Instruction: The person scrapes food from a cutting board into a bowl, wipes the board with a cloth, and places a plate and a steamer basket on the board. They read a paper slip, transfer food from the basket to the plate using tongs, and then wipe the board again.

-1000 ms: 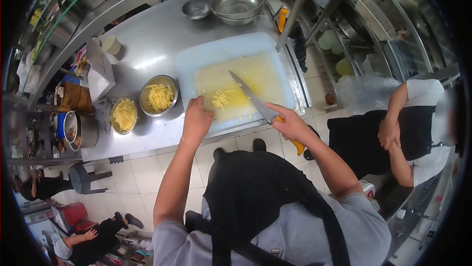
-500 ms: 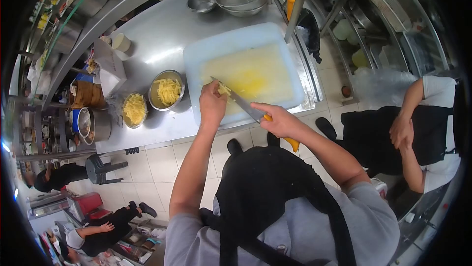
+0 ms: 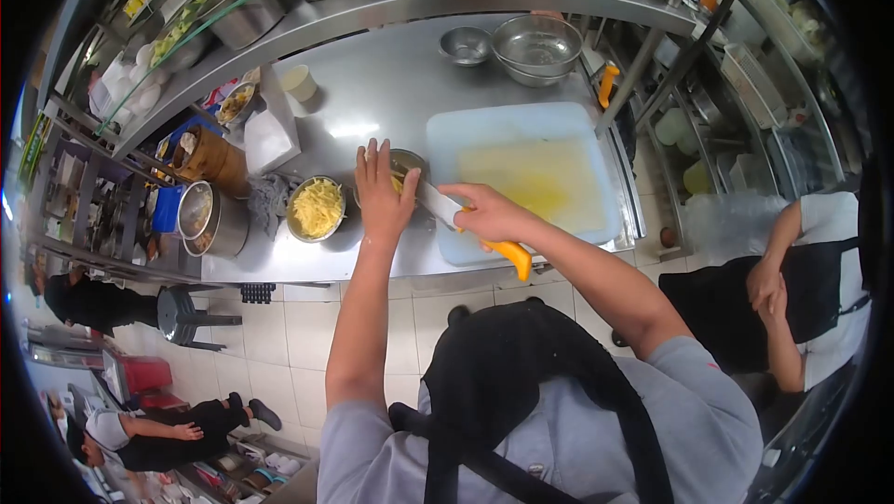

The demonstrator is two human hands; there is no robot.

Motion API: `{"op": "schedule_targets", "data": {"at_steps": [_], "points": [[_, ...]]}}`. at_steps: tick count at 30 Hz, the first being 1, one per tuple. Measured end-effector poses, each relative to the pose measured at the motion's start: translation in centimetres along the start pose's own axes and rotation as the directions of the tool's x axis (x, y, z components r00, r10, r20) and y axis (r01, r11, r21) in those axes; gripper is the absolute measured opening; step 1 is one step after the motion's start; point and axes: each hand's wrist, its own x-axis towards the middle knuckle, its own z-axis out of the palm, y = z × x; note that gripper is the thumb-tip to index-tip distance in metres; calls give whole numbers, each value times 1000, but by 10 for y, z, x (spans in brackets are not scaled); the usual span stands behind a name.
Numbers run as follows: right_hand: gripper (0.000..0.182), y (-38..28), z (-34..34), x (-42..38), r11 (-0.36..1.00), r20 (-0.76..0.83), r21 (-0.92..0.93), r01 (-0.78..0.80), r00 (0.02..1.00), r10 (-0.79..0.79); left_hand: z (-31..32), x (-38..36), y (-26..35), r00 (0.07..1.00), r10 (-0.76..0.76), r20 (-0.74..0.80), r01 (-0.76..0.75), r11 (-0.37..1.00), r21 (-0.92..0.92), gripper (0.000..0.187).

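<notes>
My left hand [image 3: 384, 195] is open over a metal bowl [image 3: 402, 160], its fingers stretched out and hiding most of the bowl and its contents. My right hand [image 3: 495, 215] grips a kitchen knife [image 3: 511, 255] by its yellow handle. The knife's blade points left toward the same bowl, its tip close to my left thumb. A second bowl of pale yellow cut strips [image 3: 318, 207] stands left of my left hand. To the right lies the whitish cutting board [image 3: 521, 115], wet with yellow juice and without strips on its visible surface.
Metal bowls [image 3: 536, 44] sit at the back of the steel table [image 3: 372, 75]. A cup [image 3: 299, 82], a white box [image 3: 272, 136] and a steel pot [image 3: 212, 220] stand on the left. An overhead shelf [image 3: 447, 3] crosses behind. A co-worker [image 3: 782, 280] stands at right.
Both hands have moved left from the board to the bowl, the knife still in my right hand. My left hand has opened, and the strips at the blade have left the board.
</notes>
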Motion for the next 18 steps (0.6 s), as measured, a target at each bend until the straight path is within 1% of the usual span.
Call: {"op": "schedule_targets", "data": {"at_steps": [2,3,5,6,8,9,10,11,12,13,14,15,16,17,18], "points": [[66,-1,1,-2,995,10,98,-20,1000,19,10,4,-11,997,-72,-18,72,997,-3,62],[66,-4,1,-6,995,-1,94,-20,1000,20,13,5,-18,998,-66,-20,66,998,-12,62],[65,-15,-2,-24,997,10,62,-50,999,50,20,6,-33,992,-126,-22,127,992,16,61],[65,-17,-4,-33,997,2,65,-51,999,51,22,7,-37,993,-120,-18,120,993,10,61],[64,-15,-8,-48,993,14,62,-102,995,101,24,8,-45,988,-138,-62,144,983,112,48],[64,-4,-9,-48,993,7,65,-100,995,100,21,8,-49,989,-132,-60,138,984,109,48],[55,12,-9,-45,960,-116,-261,96,985,-130,16,7,-53,986,-142,-83,148,986,75,41],[46,25,-10,-43,787,-157,-575,225,913,-376,13,5,-54,983,-150,-104,155,987,41,35],[46,19,-11,-43,791,-170,-572,219,911,-375,3,4,-48,985,-140,-97,144,989,37,35],[35,5,-13,-40,528,-60,-829,185,909,-413,-13,4,-38,992,-108,-65,106,994,-29,30],[25,-4,-15,-35,191,55,-971,143,912,-406,-25,4,-32,997,-73,-36,69,993,-95,26],[25,-5,-16,-29,198,45,-971,136,911,-409,-31,2,-32,995,102,23,-100,993,-68,37],[24,-5,-18,-20,45,131,-984,172,873,-470,-43,4,-16,994,107,24,-106,992,-67,37],[24,-7,-18,-13,-116,231,-973,200,827,-513,-59,9,14,958,250,137,-240,967,-88,44],[24,-12,-18,-8,-121,239,-971,206,824,-513,-65,9,35,893,379,242,-360,925,-122,53]]}}
